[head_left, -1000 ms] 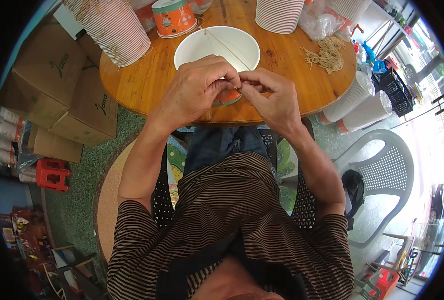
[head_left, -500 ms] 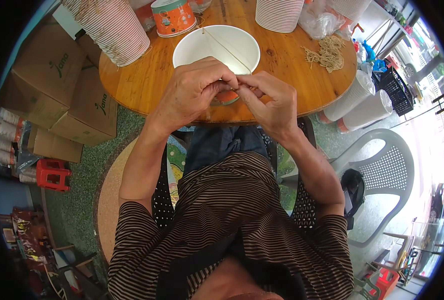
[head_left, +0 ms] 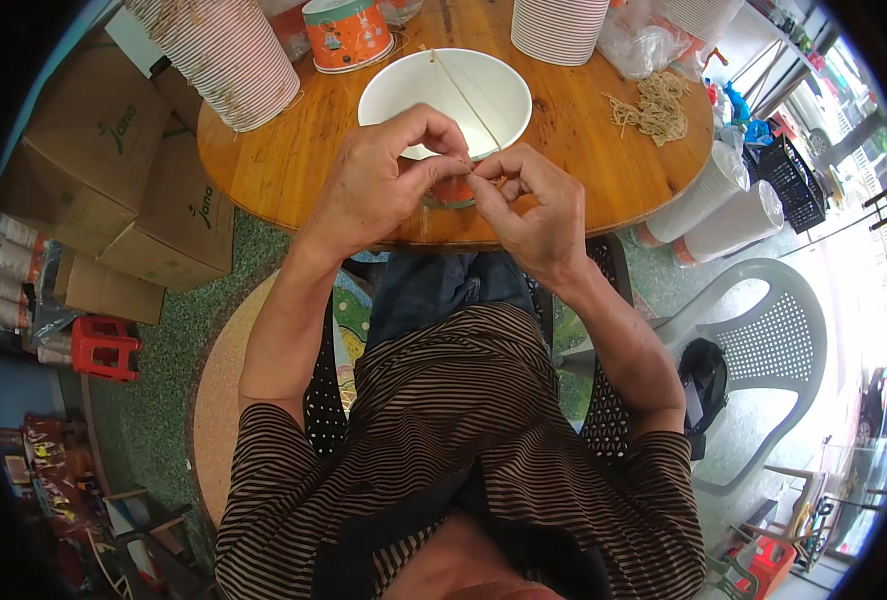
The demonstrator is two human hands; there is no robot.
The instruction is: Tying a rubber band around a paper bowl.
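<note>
A white-lined paper bucket stands at the table's near edge, its orange outer side partly hidden by my hands. A thin tan string stretches across its mouth from the far rim to the near rim. My left hand is at the near side of the bucket, thumb and forefinger pinched together. Facing it, my right hand pinches close to where the string meets the near rim. The fingertips of both hands almost touch and appear to grip the string's end, though that small bit is largely hidden.
On the round wooden table are a tall stack of buckets with strings on it, an orange bucket, another stack and a string pile. Cardboard boxes stand left; a grey chair stands right.
The bucket has shifted a little to the right and its string with it. My fingertips have moved slightly apart and the left hand's fingers are more spread above the pinch.
</note>
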